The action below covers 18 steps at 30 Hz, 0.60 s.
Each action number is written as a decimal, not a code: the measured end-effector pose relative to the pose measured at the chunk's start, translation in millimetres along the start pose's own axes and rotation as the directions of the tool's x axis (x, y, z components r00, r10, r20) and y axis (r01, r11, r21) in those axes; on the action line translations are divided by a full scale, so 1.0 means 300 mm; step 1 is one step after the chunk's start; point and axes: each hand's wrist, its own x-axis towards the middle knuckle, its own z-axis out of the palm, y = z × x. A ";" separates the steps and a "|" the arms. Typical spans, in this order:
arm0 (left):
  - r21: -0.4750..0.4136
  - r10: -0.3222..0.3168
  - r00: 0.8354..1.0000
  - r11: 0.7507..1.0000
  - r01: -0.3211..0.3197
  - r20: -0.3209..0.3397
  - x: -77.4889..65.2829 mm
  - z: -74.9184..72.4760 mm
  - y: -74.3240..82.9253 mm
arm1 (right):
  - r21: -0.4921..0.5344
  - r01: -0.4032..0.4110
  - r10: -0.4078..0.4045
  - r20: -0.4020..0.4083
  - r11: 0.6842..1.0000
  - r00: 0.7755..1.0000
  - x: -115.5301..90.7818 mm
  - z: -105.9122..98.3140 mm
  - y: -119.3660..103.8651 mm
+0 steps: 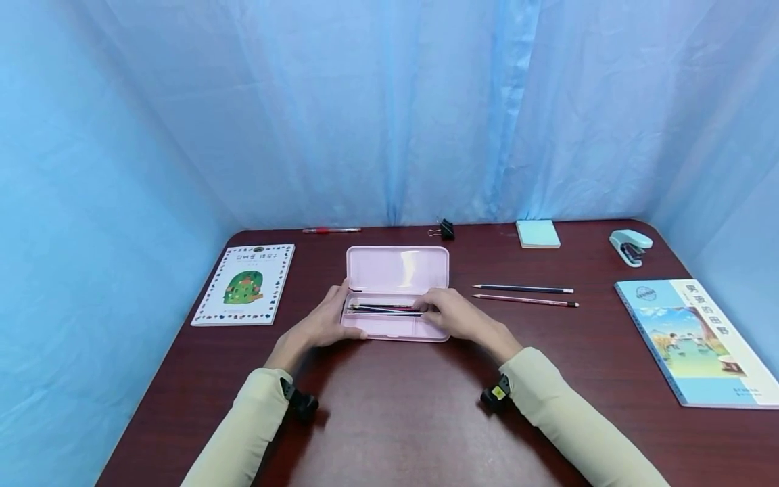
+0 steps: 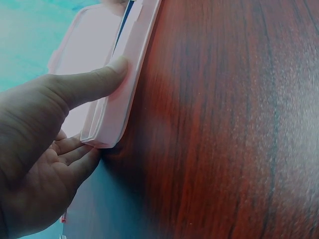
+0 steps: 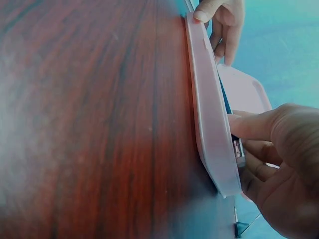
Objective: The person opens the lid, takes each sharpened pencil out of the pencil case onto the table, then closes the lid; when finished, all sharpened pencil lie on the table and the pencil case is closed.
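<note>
The right hand (image 1: 456, 314) is pinching the pencils (image 1: 383, 312) near their right ends; how many its fingers are catching, I cannot tell. An uneven pinch would be risking one rolling into the next compartment. The pencils are lying at the fingertips and extending leftward from them inside the pink pencil case (image 1: 383, 329), which is sitting beneath the grip. At the case's left end the left hand (image 1: 325, 323) is gripping the corner; slackening there could be letting it skid. Beyond the grip the lid (image 1: 377, 268) is extending away open; to the right a dark pencil (image 1: 523, 289) and a red pencil (image 1: 526, 300) are resting.
</note>
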 end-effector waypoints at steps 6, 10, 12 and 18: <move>0.004 -0.003 1.000 1.000 0.003 0.001 -0.003 0.002 0.004 | 0.066 -0.017 0.022 -0.072 0.998 0.997 -0.013 -0.002 0.006; 0.007 -0.004 1.000 1.000 0.004 0.000 -0.003 0.001 0.007 | 0.131 -0.071 0.086 -0.113 0.989 0.990 -0.039 -0.037 0.020; 0.008 -0.004 1.000 1.000 0.004 -0.002 -0.003 0.000 0.008 | 0.147 -0.098 0.117 -0.129 0.984 0.985 -0.059 -0.068 0.034; 0.019 -0.002 1.000 1.000 0.002 -0.006 -0.002 -0.001 0.007 | 0.108 -0.202 0.216 -0.142 0.973 0.966 -0.178 -0.185 0.115</move>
